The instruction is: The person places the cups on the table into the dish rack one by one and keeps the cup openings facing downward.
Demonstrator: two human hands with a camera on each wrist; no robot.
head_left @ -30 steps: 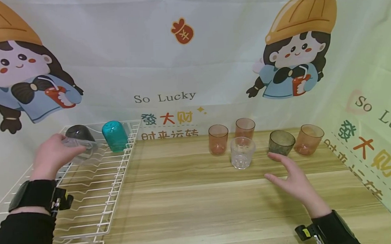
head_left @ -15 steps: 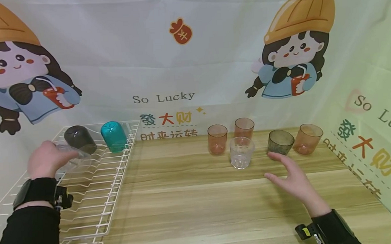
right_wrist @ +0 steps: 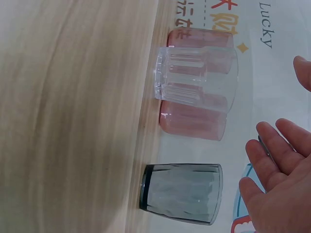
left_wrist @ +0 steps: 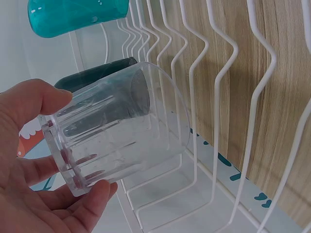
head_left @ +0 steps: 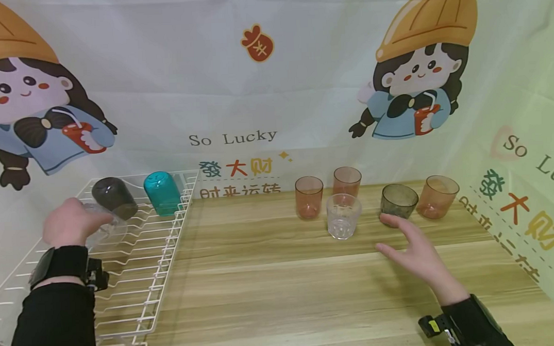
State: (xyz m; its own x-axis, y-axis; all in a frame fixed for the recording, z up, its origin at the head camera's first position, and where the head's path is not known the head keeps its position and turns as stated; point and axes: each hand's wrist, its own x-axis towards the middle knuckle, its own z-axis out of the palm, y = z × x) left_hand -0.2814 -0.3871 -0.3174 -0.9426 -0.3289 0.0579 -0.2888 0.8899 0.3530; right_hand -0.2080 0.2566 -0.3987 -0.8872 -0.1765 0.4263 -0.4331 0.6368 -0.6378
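My left hand holds a clear glass by its base over the white wire rack, its rim tipped down towards the wires. Behind that glass on the rack, a dark grey glass and a teal glass lean upside down. On the right, my right hand hovers above the table with fingers spread, holding nothing. Its index fingertip overlaps the smoky grey glass in the head view. The right wrist view shows a gap between the fingers and that smoky glass.
Upright at the back of the wooden table are a clear ribbed glass and pink glasses, one left of it, one behind it and one far right. A printed cloth hangs behind.
My left hand has moved slightly left and down with the clear glass, which now sits lower over the rack, uncovering more of the dark grey glass. The right hand has stayed nearly still.
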